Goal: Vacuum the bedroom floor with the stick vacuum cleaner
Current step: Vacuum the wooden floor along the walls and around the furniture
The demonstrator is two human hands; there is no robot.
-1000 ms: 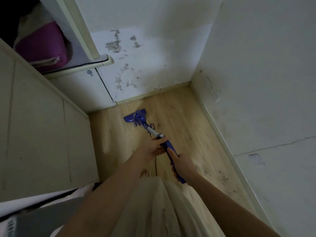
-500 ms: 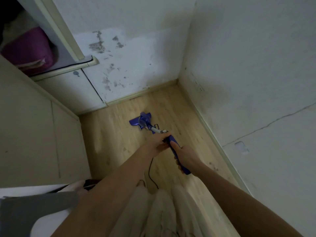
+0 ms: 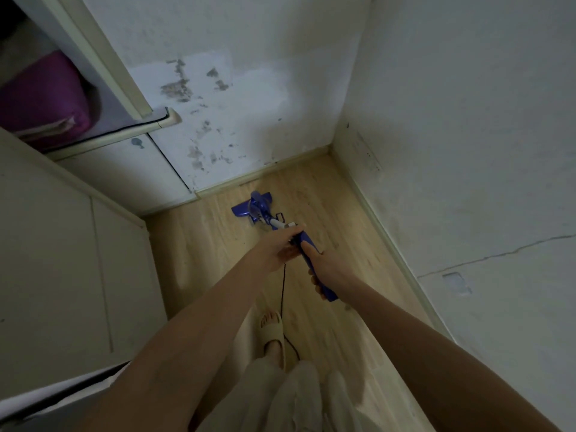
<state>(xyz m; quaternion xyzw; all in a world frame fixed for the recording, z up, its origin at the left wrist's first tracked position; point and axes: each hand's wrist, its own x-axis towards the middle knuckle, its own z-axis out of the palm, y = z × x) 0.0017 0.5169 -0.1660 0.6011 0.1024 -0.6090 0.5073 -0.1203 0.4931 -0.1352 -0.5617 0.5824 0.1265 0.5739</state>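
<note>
Left of the vacuum: pale cabinet [image 3: 62,260], with a purple bundle [image 3: 43,101] in the open compartment above. Blue stick vacuum cleaner [image 3: 307,244] at centre, its head [image 3: 253,207] on the wooden floor [image 3: 205,254] just short of the stained back wall [image 3: 218,88]. Left hand [image 3: 280,246] curled round the upper shaft; right hand [image 3: 325,269] gripping the blue handle behind it. Black cord [image 3: 283,291] hanging below the hands, beside a sandalled foot [image 3: 273,333]. Right of the vacuum: cracked side wall [image 3: 467,182].
</note>
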